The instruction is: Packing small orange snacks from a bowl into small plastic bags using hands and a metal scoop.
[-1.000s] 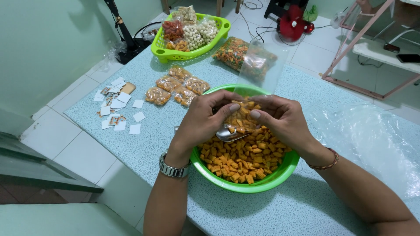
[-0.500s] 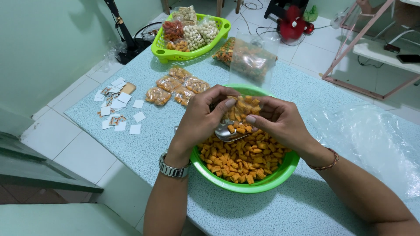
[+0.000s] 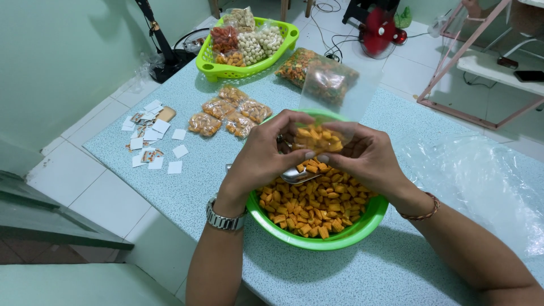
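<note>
Both my hands hold a small clear plastic bag (image 3: pixel 331 96) partly filled with orange square snacks, above a round green bowl (image 3: pixel 317 241) full of the same snacks. My left hand (image 3: pixel 266 156) grips the bag's left side, a metal watch on its wrist. My right hand (image 3: pixel 362 156) cups the bag's right side and bottom, a beaded bracelet on that wrist. A metal scoop (image 3: pixel 297 175) lies in the bowl just under my fingers, partly hidden.
Filled snack bags (image 3: pixel 229 116) lie on the speckled blue table (image 3: pixel 396 266). White paper labels (image 3: pixel 150 136) sit at the left edge. A green basket (image 3: pixel 246 39) of snack bags and a large mixed-snack bag (image 3: pixel 300 65) stand behind. Clear plastic sheeting (image 3: pixel 481 181) lies right.
The bag has risen slightly out of the bowl and its empty top now leans right. My thumbs have closed in under the snack-filled part.
</note>
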